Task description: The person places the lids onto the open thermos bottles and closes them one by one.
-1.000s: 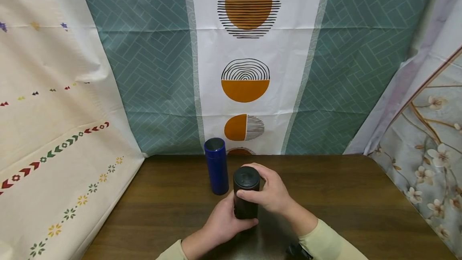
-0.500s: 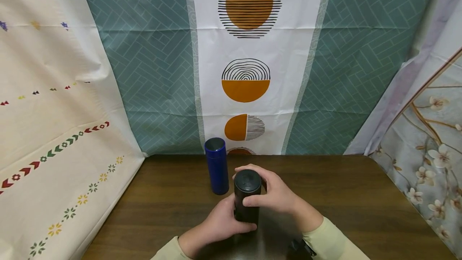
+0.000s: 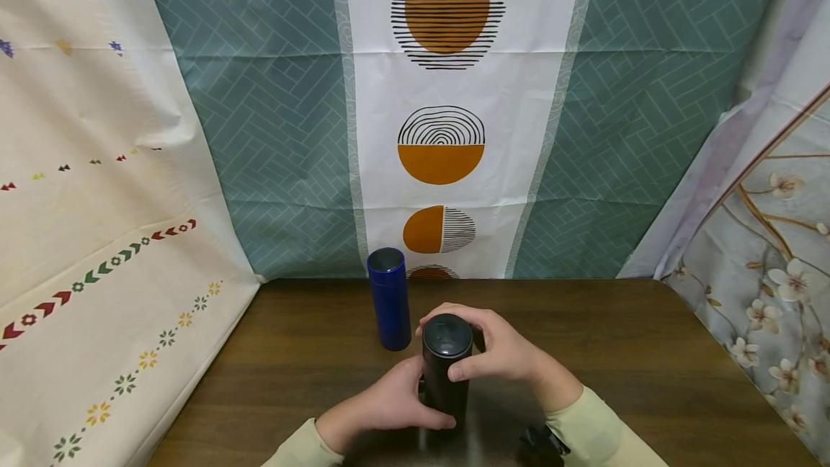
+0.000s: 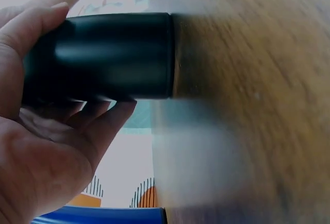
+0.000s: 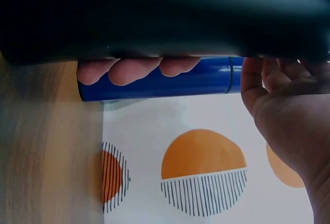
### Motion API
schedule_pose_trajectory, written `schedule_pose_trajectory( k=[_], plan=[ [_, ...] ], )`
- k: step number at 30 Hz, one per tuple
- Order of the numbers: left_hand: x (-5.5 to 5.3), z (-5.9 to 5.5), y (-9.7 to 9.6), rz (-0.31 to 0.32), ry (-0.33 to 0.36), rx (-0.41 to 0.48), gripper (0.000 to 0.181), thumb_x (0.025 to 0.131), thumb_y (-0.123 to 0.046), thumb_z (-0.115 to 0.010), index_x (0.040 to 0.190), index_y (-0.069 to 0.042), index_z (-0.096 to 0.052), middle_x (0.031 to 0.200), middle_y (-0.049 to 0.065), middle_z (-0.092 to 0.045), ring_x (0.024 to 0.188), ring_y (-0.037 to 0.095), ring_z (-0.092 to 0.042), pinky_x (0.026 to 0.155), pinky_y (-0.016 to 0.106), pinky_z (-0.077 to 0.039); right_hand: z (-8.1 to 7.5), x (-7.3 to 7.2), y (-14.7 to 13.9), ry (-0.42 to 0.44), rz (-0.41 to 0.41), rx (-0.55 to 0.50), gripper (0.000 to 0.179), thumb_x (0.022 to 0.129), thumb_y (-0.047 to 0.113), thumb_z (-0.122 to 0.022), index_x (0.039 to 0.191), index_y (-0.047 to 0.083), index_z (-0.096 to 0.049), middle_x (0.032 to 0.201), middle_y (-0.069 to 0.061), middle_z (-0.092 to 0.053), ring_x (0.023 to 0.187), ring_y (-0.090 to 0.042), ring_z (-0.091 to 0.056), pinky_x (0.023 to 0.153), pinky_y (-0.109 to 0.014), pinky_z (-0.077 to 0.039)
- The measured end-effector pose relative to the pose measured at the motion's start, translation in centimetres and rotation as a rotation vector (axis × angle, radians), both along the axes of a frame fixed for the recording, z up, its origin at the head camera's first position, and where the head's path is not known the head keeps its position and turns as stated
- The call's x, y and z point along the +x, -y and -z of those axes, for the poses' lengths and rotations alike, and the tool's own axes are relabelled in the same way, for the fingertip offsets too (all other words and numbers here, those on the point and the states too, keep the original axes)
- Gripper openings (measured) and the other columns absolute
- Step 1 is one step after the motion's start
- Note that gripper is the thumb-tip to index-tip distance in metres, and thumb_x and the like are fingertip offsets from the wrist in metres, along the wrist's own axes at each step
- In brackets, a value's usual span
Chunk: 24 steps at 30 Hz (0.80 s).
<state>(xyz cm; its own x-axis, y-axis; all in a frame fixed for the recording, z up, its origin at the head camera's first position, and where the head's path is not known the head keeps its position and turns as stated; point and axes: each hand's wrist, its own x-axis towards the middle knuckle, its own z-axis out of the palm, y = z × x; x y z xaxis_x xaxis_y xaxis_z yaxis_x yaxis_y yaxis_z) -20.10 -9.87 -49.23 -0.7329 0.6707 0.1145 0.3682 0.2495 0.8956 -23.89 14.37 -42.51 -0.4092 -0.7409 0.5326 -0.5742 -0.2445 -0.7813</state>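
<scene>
A matte black cylindrical flask [image 3: 446,391] with a dark round top [image 3: 447,335] is held upright between both hands. Around its lower body curls my left hand [image 3: 395,395], thumb across the near side. My right hand [image 3: 502,352] grips the upper part, fingers behind and thumb in front. The left wrist view shows the flask [image 4: 113,56] with its base very close to the tabletop; whether it touches I cannot tell. Behind and to the left stands a blue cylindrical flask [image 3: 390,301], its open mouth facing up, touched by neither hand.
The brown wooden table [image 3: 583,352] stretches out on both sides of the hands. A patterned green and white cloth [image 3: 447,92] hangs at its back edge. Pale cloths [image 3: 97,200] flank it left and right. A small black object [image 3: 541,445] lies at the right sleeve.
Both hands have brought the black flask slightly down in the head view, toward the person. The right thumb has shifted right across the flask. The blue flask stays where it was.
</scene>
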Motion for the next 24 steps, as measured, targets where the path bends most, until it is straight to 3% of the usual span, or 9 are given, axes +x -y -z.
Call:
schedule_pose_trajectory(
  k=[5, 13, 18, 24],
  plan=[
    [0.09, 0.14, -0.18, -0.013, -0.019, 0.011, 0.063, 0.086, -0.023, -0.098, 0.14, -0.027, -0.067, 0.128, -0.012, -0.075, 0.119, 0.009, -0.07, 0.105, 0.032, -0.055, -0.02, 0.15, 0.21, -0.039, 0.051, -0.014, 0.055, 0.093, 0.014, -0.088, 0.141, 0.0, -0.067, 0.133, -0.019, -0.071, 0.123, -0.039, -0.065, 0.11, -0.057, -0.05],
    [0.21, 0.48, -0.39, -0.05, -0.07, 0.012, 0.063, 0.085, -0.025, -0.1, 0.138, -0.026, -0.067, 0.126, -0.014, -0.075, 0.116, 0.008, -0.071, 0.102, 0.032, -0.057, 0.27, 0.25, 0.26, -0.008, 0.102, -0.013, 0.052, 0.09, 0.011, -0.089, 0.138, 0.006, -0.07, 0.129, -0.013, -0.074, 0.119, -0.036, -0.067, 0.108, -0.054, -0.053],
    [0.18, 0.56, -0.44, -0.059, -0.083, 0.021, 0.064, 0.086, -0.025, -0.099, 0.14, -0.027, -0.066, 0.127, -0.013, -0.075, 0.116, 0.008, -0.071, 0.103, 0.033, -0.058, 0.39, 0.25, 0.29, -0.017, 0.134, -0.017, 0.051, 0.089, 0.011, -0.089, 0.136, 0.007, -0.07, 0.125, -0.015, -0.074, 0.114, -0.042, -0.067, 0.106, -0.054, -0.053],
    [0.26, 0.67, -0.75, -0.088, -0.107, 0.021, 0.065, 0.086, -0.025, -0.099, 0.142, -0.027, -0.065, 0.129, -0.01, -0.075, 0.117, 0.008, -0.071, 0.101, 0.032, -0.058, 0.39, 0.14, 0.24, -0.032, 0.171, -0.015, 0.051, 0.088, 0.012, -0.089, 0.136, 0.009, -0.071, 0.124, -0.013, -0.075, 0.114, -0.041, -0.067, 0.107, -0.055, -0.052]
  ],
)
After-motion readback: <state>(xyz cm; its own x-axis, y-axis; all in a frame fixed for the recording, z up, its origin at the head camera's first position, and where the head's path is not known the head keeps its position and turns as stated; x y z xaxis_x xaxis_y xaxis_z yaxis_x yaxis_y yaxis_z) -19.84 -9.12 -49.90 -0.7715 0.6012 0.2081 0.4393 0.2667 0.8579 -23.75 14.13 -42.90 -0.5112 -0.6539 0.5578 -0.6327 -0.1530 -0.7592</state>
